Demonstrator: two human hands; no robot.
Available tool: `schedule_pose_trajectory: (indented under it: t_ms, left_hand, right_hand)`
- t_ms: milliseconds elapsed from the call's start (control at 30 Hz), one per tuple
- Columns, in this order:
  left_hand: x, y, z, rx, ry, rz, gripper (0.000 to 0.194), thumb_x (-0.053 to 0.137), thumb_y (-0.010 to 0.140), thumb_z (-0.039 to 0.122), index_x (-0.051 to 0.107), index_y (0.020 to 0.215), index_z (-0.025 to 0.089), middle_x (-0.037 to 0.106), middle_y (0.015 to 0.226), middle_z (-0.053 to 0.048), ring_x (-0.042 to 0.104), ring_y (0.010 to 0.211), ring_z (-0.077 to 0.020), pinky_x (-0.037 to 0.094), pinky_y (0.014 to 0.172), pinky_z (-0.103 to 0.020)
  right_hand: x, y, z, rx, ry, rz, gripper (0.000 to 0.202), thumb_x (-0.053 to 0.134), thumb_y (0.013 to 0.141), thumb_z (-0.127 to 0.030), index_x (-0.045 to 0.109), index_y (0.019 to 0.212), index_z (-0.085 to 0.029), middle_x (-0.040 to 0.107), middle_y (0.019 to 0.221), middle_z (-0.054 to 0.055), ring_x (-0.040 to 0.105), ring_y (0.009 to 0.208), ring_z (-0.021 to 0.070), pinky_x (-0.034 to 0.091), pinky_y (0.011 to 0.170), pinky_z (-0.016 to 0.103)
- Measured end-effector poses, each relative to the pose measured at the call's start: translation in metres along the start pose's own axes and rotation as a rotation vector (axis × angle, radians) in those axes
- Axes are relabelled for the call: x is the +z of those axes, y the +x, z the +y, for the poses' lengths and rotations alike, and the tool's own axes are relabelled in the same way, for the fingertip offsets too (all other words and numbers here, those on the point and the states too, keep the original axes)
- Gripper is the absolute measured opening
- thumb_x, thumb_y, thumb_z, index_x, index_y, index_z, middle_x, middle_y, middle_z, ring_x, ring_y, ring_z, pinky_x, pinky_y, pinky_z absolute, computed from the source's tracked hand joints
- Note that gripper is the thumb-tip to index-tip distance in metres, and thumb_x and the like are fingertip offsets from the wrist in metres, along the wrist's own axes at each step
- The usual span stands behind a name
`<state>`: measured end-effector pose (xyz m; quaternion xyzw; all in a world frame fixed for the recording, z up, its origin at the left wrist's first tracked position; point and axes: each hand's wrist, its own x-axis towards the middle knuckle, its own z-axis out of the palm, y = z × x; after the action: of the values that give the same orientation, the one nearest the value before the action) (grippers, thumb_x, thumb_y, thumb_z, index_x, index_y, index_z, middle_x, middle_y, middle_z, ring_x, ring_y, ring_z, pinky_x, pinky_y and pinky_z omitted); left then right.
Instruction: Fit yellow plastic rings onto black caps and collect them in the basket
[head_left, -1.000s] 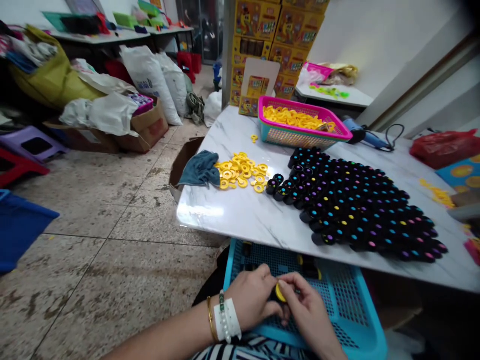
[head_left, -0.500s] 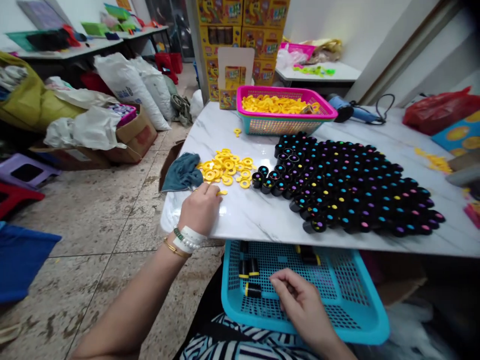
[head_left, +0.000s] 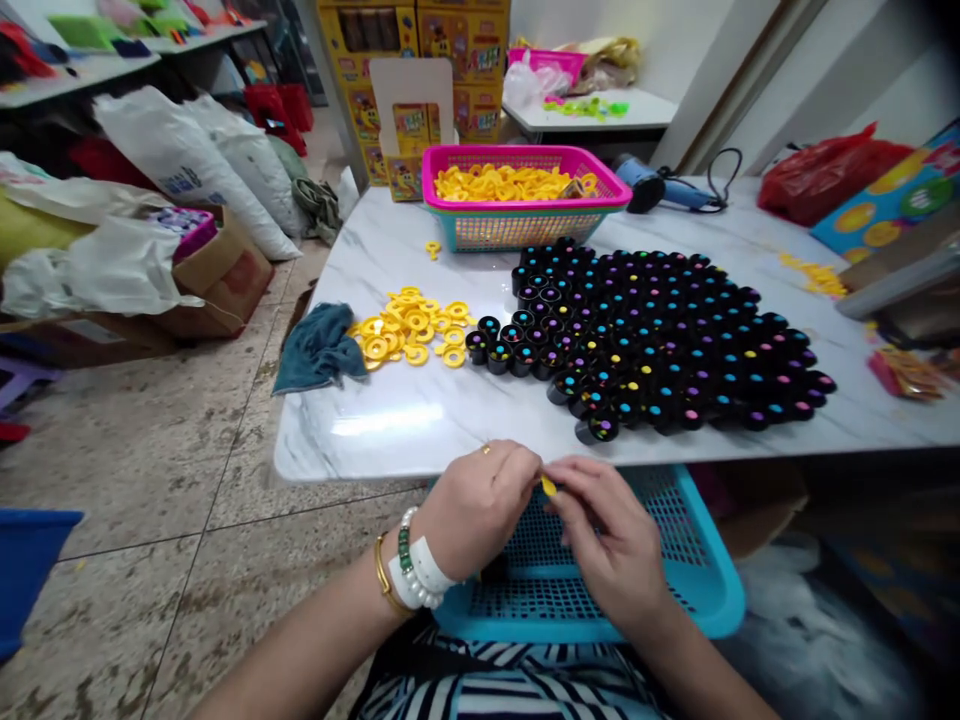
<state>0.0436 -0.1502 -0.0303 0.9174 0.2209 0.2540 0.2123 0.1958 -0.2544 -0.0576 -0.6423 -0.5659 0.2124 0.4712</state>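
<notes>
A: What filled most of the space?

B: The white table (head_left: 480, 425), its top streaked with grey. Next came the cluster of black cylinders (head_left: 660, 340), standing with their dotted ends up across its middle and right. After that, the blue basket (head_left: 724, 590), near, its far end under the table's edge, and then the pink-rimmed basket (head_left: 525, 206) at the far side, heaped with yellow parts.

A: And the hands?

B: The right hand (head_left: 619, 540) pinched the yellow piece (head_left: 549, 487) between thumb and fingertips. The left hand (head_left: 480, 512) was curled closed, its fingertips gripping the same piece from the left; whether its palm held anything more, I couldn't tell.

A: Smaller still?

B: The blue-grey cloth (head_left: 319, 347) lay crumpled at the table's left edge, with the loose yellow rings (head_left: 409, 322) just to its right. A lone ring (head_left: 433, 249) lay farther off, its stem pointing near.

A: Which way did the held piece point?

B: It was above the blue basket, just off the table's near edge. The visible part's long axis slanted from far left to near right. Fingers covered some of it, so I couldn't tell where its stem was.
</notes>
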Motion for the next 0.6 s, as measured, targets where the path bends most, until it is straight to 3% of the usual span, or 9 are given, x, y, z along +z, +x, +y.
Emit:
schedule_pose_trajectory:
  t_ms: [100,200,300,400,500,600]
  left_hand:
    - [0.004,0.009,0.006,-0.003,-0.112,-0.042,0.013,0.041,0.093,0.015,0.054,0.09,0.016,0.062,0.08,-0.004,0.059,0.074,-0.0145,0.051,0.066,-0.027]
    - [0.012,0.017,0.015,0.011,-0.227,-0.086,0.013,0.042,0.092,0.014,0.055,0.091,0.016,0.064,0.082,-0.004,0.06,0.075,-0.014,0.052,0.067,-0.026]
    - [0.023,0.026,0.023,-0.034,-0.241,0.012,0.01,0.048,0.091,0.019,0.057,0.096,0.015,0.065,0.085,-0.005,0.061,0.077,-0.0145,0.053,0.071,-0.027]
    - [0.035,0.035,0.024,-0.156,-0.153,0.174,0.018,0.056,0.088,0.026,0.059,0.101,0.014,0.066,0.091,-0.008,0.063,0.08,-0.0174,0.054,0.074,-0.031]
    - [0.043,0.044,0.021,-0.212,-0.096,0.185,0.026,0.057,0.087,0.029,0.059,0.108,0.014,0.066,0.098,-0.01,0.063,0.087,-0.02,0.055,0.078,-0.035]
    - [0.046,0.049,0.019,-0.256,-0.084,0.162,0.034,0.059,0.087,0.031,0.057,0.116,0.014,0.064,0.102,-0.01,0.062,0.09,-0.0208,0.055,0.079,-0.036]
  right_hand:
    - [-0.006,-0.007,0.002,-0.117,-0.073,-0.049,0.04,0.056,0.089,-0.014,0.055,0.127,-0.026,0.065,0.109,0.008,0.066,0.076,0.0175,0.057,0.069,0.031]
    - [-0.016,-0.013,0.008,-0.194,-0.205,0.041,0.035,0.061,0.085,-0.013,0.059,0.118,-0.024,0.07,0.095,0.006,0.064,0.064,0.0159,0.055,0.064,0.03]
    - [-0.03,-0.012,0.016,-0.051,-0.23,0.188,0.015,0.06,0.088,-0.017,0.066,0.099,-0.024,0.07,0.082,0.004,0.065,0.068,0.0173,0.053,0.064,0.029]
    - [-0.043,-0.003,0.021,0.139,-0.075,0.279,0.007,0.063,0.087,-0.026,0.068,0.09,-0.022,0.069,0.097,0.008,0.064,0.072,0.0176,0.053,0.06,0.028]
    - [-0.05,0.008,0.021,0.257,0.131,0.222,0.011,0.064,0.086,-0.031,0.068,0.085,-0.021,0.061,0.124,0.01,0.057,0.057,0.0103,0.049,0.046,0.025]
    - [-0.046,0.014,0.018,0.364,0.3,0.129,0.014,0.063,0.087,-0.034,0.065,0.086,-0.021,0.063,0.125,0.01,0.048,0.043,0.0046,0.043,0.038,0.023]
